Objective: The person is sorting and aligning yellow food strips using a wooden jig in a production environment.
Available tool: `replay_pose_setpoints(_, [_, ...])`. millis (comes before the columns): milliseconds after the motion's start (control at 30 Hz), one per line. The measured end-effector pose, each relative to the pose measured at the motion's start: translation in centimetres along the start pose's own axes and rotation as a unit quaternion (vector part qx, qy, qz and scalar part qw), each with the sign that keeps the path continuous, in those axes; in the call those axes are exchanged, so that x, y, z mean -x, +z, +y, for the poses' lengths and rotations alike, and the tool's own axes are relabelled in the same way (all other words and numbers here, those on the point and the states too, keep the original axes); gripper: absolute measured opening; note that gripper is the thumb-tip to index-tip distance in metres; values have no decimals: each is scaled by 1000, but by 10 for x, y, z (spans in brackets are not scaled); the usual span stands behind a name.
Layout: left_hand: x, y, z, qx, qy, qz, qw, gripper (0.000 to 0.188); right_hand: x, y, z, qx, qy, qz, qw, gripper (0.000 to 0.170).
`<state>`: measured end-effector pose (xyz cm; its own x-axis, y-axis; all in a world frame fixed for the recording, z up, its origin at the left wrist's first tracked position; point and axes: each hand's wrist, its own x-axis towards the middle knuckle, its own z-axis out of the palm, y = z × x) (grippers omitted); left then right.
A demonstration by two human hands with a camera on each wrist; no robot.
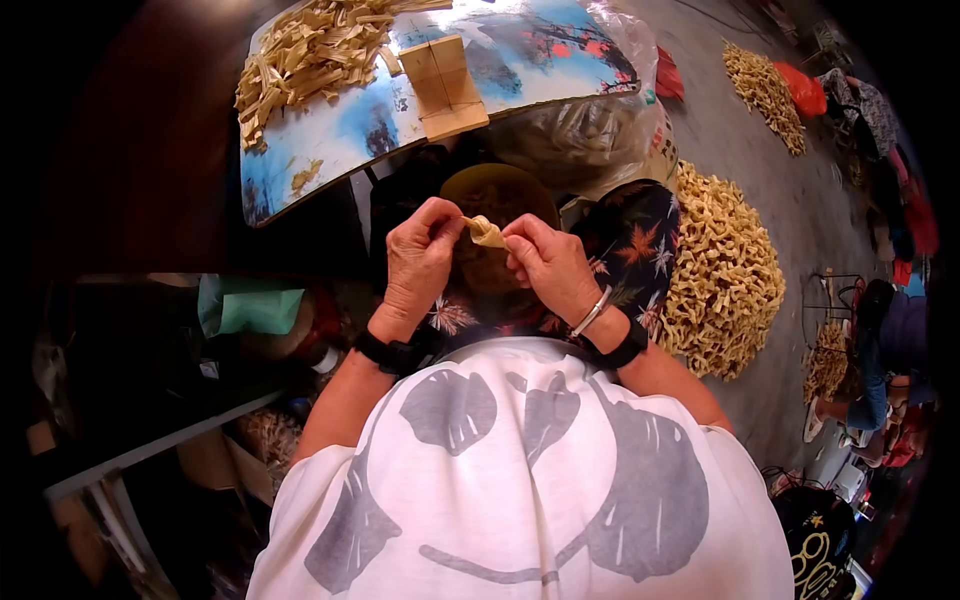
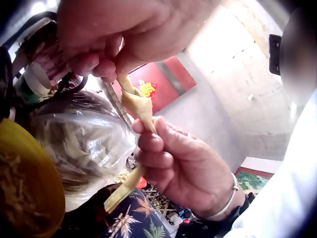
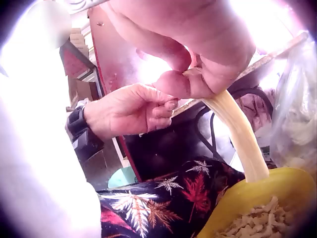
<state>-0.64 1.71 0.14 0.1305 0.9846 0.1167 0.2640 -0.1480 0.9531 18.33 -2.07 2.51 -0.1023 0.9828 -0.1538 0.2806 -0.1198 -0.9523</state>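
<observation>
Between my two hands, above my lap, a pale yellow flat strip point(image 1: 487, 232) is stretched, with a knot-like twist in its middle. My left hand point(image 1: 420, 255) pinches one end between thumb and fingers. On the other side my right hand point(image 1: 552, 265) pinches the strip close to the twist. A loose tail point(image 2: 122, 191) of the strip hangs out below my right hand in the left wrist view. Beneath the hands sits a yellow basin point(image 3: 285, 186) holding several small pale knotted pieces point(image 3: 260, 220).
A low table point(image 1: 350, 165) ahead bears a heap of loose strips point(image 1: 320, 55) and a small wooden stand point(image 1: 440, 85). A clear plastic bag point(image 1: 575, 140) stands beyond the basin. On the floor at right lies a big pile of knotted pieces point(image 1: 720, 275), with other piles farther off.
</observation>
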Motion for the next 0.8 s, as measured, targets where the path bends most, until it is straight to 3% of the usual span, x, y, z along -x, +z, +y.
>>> replay_pose_setpoints(100, [0,-1,4,157,-112,-26,981,5,8,2,-3,33,-42,34,998,10])
replay_pose_setpoints(133, [-1,-1,-4,301,-159,-45,939,14,8,5,-5,-5,-19,48,999,8])
replay_pose_setpoints(233, [3,15,4,452,-221,-24,864,22,2,17,5,-6,-92,108,990,8])
replay_pose_setpoints(300, [9,22,5,447,-183,-61,874,26,-2,20,4,58,-133,112,983,8])
replay_pose_setpoints(367, [9,19,8,350,-133,-35,926,26,-5,24,9,135,-206,122,962,10])
replay_pose_setpoints(467, [6,14,6,240,-115,-46,963,25,-18,18,2,75,-170,123,975,17])
replay_pose_setpoints(567, [10,15,-2,178,-90,-126,972,26,-28,13,-1,18,-130,77,988,22])
replay_pose_setpoints(633, [15,18,6,246,-131,-110,954,21,-31,11,0,31,-98,29,994,22])
replay_pose_setpoints(767, [14,9,9,190,-167,-90,963,12,-34,14,7,115,-180,122,969,20])
replay_pose_setpoints(800, [14,8,11,173,-165,-87,967,10,-34,15,7,108,-165,120,973,19])
